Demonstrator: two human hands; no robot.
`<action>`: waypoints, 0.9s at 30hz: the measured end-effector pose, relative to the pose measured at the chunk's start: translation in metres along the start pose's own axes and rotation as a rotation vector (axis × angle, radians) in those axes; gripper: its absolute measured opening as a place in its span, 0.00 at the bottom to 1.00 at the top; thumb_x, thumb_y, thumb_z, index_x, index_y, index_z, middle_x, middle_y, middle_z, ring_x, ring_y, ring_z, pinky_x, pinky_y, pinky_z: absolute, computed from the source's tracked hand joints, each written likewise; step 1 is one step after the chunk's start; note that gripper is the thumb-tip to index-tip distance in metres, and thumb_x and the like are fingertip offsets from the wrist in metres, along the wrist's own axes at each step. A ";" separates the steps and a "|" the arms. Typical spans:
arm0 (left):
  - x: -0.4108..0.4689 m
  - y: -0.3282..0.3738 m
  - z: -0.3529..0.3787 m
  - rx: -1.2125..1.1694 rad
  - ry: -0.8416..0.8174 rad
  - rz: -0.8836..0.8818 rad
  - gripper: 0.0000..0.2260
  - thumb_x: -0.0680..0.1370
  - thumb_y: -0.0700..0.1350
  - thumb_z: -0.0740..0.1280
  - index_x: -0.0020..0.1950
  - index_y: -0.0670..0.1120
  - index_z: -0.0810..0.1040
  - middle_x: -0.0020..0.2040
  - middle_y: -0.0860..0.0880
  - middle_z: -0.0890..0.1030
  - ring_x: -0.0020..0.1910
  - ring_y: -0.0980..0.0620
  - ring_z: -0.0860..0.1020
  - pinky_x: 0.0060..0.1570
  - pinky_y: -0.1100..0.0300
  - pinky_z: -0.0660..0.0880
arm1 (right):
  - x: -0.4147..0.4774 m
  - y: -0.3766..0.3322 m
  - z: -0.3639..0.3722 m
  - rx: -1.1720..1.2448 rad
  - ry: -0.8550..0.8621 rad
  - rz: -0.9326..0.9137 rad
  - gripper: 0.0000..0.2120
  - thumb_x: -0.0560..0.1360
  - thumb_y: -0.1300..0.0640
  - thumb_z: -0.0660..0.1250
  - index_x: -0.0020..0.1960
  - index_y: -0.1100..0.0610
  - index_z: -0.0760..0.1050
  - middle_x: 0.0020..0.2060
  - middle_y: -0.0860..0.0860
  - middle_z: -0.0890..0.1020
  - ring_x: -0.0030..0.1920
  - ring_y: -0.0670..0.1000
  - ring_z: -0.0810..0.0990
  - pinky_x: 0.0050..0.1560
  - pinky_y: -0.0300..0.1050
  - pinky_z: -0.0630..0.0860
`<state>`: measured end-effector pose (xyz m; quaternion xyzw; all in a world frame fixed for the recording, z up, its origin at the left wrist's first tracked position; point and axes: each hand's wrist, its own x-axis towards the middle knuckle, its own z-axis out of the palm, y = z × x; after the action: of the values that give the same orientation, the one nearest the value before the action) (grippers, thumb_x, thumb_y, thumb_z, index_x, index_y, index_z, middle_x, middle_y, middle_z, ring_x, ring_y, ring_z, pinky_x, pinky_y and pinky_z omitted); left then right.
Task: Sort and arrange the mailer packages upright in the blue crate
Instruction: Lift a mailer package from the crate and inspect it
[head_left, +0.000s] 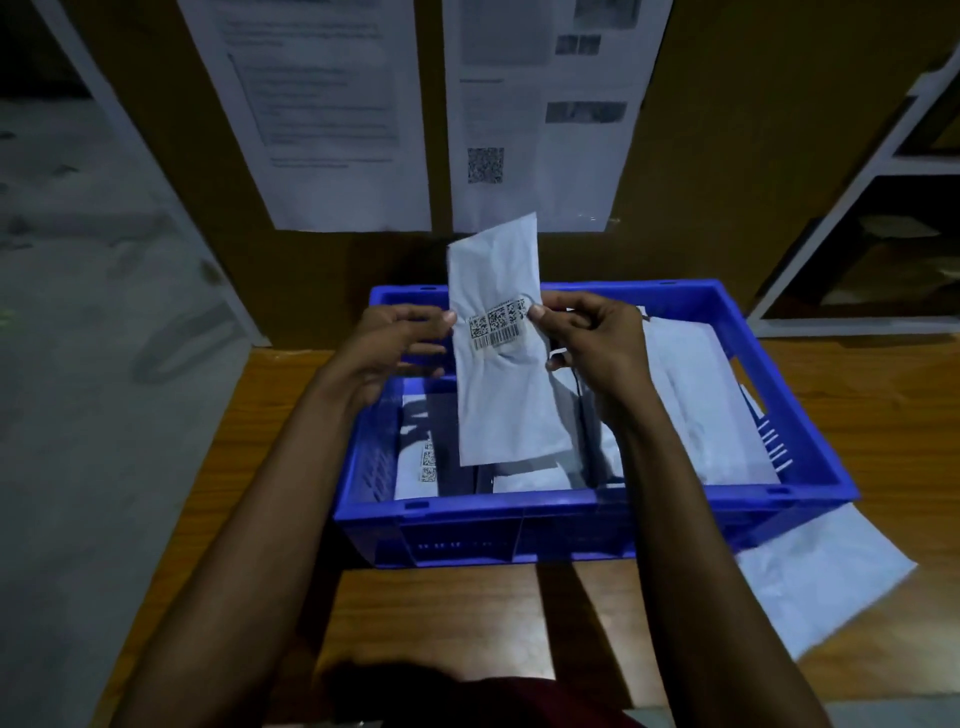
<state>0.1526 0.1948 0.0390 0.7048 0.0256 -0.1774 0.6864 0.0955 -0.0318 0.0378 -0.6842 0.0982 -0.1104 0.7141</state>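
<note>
A narrow white mailer package (498, 395) with a barcode label stands upright over the blue crate (519, 512). My left hand (400, 348) pinches its left edge beside the label, and my right hand (592, 343) pinches its right edge. Inside the crate, several white mailers (691, 395) lean along the right side. Another mailer with a code label (415, 457) lies at the crate's left, next to a dark one (454, 447).
The crate sits on a wooden table (441, 613). A loose white mailer (810, 587) lies on the table at the crate's right front corner. Printed sheets (322, 114) hang on the brown board behind. A white shelf unit (883, 208) stands at the right.
</note>
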 end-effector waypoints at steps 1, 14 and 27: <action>-0.001 -0.003 0.000 -0.003 -0.013 -0.026 0.13 0.75 0.45 0.76 0.57 0.40 0.84 0.52 0.42 0.87 0.54 0.41 0.85 0.54 0.40 0.82 | 0.000 0.000 0.002 0.013 -0.009 0.002 0.09 0.74 0.61 0.77 0.54 0.62 0.84 0.41 0.58 0.88 0.37 0.50 0.82 0.30 0.43 0.78; 0.005 -0.015 -0.018 0.395 0.426 0.134 0.03 0.74 0.41 0.78 0.43 0.43 0.86 0.41 0.44 0.86 0.36 0.51 0.84 0.37 0.54 0.83 | 0.008 0.016 0.041 -0.662 -0.024 0.078 0.09 0.73 0.53 0.78 0.40 0.58 0.86 0.32 0.52 0.86 0.31 0.51 0.85 0.35 0.44 0.83; -0.003 -0.030 -0.021 0.849 0.548 0.294 0.08 0.71 0.39 0.74 0.49 0.45 0.87 0.50 0.45 0.86 0.50 0.46 0.83 0.49 0.58 0.76 | 0.036 0.032 0.086 -0.900 -0.132 0.143 0.07 0.70 0.59 0.72 0.47 0.60 0.84 0.35 0.53 0.85 0.42 0.53 0.86 0.51 0.48 0.83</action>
<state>0.1462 0.2175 0.0106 0.9375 0.0312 0.1169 0.3263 0.1557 0.0411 0.0099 -0.9233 0.1376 0.0365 0.3566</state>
